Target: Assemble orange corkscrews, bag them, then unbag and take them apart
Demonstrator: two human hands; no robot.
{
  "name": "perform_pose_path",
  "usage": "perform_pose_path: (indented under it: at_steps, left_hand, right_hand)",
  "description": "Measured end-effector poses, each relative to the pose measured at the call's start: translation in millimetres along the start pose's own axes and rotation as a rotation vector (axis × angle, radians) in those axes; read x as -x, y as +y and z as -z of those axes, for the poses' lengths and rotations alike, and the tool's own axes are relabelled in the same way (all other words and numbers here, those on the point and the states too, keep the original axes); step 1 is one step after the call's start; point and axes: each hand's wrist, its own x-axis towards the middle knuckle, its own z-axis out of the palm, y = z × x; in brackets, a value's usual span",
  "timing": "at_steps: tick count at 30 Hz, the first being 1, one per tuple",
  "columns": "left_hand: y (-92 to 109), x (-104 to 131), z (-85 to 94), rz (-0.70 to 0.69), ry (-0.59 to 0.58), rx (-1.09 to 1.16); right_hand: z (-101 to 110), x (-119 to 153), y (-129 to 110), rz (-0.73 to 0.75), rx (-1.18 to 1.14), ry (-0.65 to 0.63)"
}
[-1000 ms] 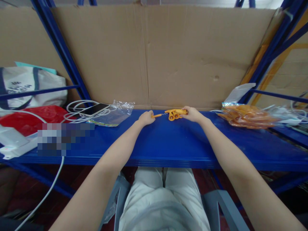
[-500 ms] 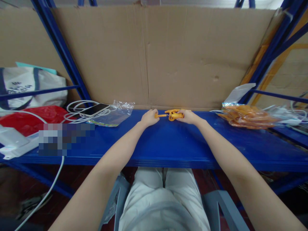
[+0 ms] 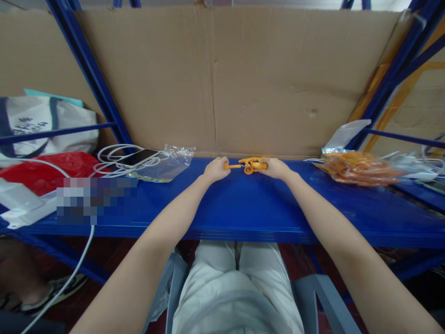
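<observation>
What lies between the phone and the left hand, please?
Part of the white cable, the clear bag, then bare blue table, in the head view.

On the table (image 3: 250, 208), left of the grip, lies a plastic bag (image 3: 177, 161); farther left, a phone (image 3: 138, 158) among cable loops (image 3: 106, 149), then a power strip (image 3: 29, 214); right of the grip, bagged pieces (image 3: 361, 170); behind it, a cardboard panel (image 3: 278, 79).

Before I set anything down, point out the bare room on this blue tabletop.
Between left forearm and right forearm, blue tabletop lies bare from the orange parts to the front edge; another patch separates the right forearm from the orange bags. The left end is crowded: phone, cable, red bag.
</observation>
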Motion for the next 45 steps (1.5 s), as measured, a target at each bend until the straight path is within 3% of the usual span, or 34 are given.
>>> perform_pose_path:
  at_steps: [7, 15, 19, 24, 29, 34, 40, 45]
  left_hand:
    - [-1, -1, -2.6, -0.016, 0.007, 0.011]
    - [7, 2, 0.1, -0.093, 0.035, 0.008]
    - [11, 5, 1.0, -0.109, 0.041, -0.001]
    - [10, 5, 0.9, -0.081, 0.049, 0.002]
    - [9, 5, 2.6, -0.069, 0.067, 0.028]
    - [11, 6, 4.8, -0.080, 0.092, 0.020]
    - [11, 7, 5.4, -0.073, 0.106, 0.013]
    - [9, 8, 4.6, -0.065, 0.084, -0.017]
  right_hand:
    - [3, 1, -2, -0.040, -0.010, -0.013]
    - [-2, -2, -11, 0.138, -0.165, 0.049]
    - [-8, -5, -12, 0.152, -0.283, 0.087]
    - [-10, -6, -5, 0.018, -0.707, -0.031]
    - [5, 0, -5, -0.112, -1.002, -0.143]
    - [11, 5, -16, -0.268, -1.090, -0.246]
    - [0, -1, -17, -0.369, -1.021, -0.360]
    - [-8, -3, -16, -0.362, -0.963, -0.313]
